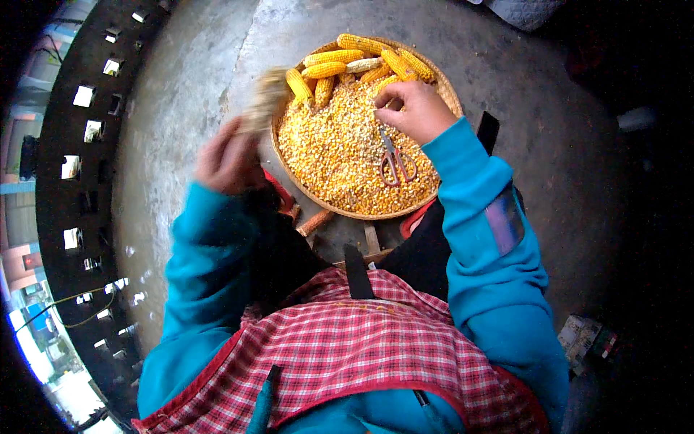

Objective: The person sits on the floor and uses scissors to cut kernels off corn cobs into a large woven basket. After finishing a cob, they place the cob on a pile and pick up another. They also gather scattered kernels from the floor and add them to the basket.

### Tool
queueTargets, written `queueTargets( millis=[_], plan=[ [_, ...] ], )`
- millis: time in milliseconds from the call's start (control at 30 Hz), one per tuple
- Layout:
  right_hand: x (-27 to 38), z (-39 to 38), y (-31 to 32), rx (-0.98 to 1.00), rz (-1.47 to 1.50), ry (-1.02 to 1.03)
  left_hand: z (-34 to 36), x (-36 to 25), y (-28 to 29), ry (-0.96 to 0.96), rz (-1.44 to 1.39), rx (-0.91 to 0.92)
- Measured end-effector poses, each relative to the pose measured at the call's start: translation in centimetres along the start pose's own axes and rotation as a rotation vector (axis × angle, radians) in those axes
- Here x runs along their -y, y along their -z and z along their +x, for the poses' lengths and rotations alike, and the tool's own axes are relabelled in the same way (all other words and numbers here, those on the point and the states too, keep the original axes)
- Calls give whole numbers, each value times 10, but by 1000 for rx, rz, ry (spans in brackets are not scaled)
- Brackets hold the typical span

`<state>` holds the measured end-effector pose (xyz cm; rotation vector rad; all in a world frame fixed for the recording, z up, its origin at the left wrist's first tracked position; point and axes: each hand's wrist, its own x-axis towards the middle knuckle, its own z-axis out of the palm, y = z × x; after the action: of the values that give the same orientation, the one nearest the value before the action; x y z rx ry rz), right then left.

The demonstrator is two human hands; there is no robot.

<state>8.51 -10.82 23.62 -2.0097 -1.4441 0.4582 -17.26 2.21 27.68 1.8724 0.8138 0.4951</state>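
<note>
A round woven basket [283, 168] sits on the concrete floor in front of me, filled with loose yellow corn kernels [332, 152]. Several whole yellow corn ears [340, 58] are piled at its far side. My left hand [228, 159] holds a stripped pale corn cob [262, 101], blurred by motion, at the basket's left rim. My right hand [416, 108] reaches over the kernels near the ears, fingers curled; what they pinch is unclear. Scissors [396, 163] with reddish handles lie on the kernels just below that hand.
A bare reddish cob [316, 221] lies under the basket's near edge by a wooden stool part [372, 239]. A dark perforated wall [79, 145] curves along the left. Small packets [582, 336] lie on the floor at the right. I wear a checked apron [361, 347].
</note>
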Motion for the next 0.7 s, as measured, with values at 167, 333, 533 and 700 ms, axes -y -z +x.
queueTargets(
  millis=[167, 333, 533, 700],
  plan=[
    [-7, -4, 14, -71, -24, 5, -71, 68, 148, 144, 105, -294],
    [-8, -7, 22, -120, 30, -39, -234, 187, 170, 1004, 394, 81],
    [-9, -2, 15, -75, 41, -76, -332, 241, 140, 1005, 432, 549],
    [-22, 4, 12, -13, -26, -138, -165, 134, 150, 243, 914, -79]
  ],
)
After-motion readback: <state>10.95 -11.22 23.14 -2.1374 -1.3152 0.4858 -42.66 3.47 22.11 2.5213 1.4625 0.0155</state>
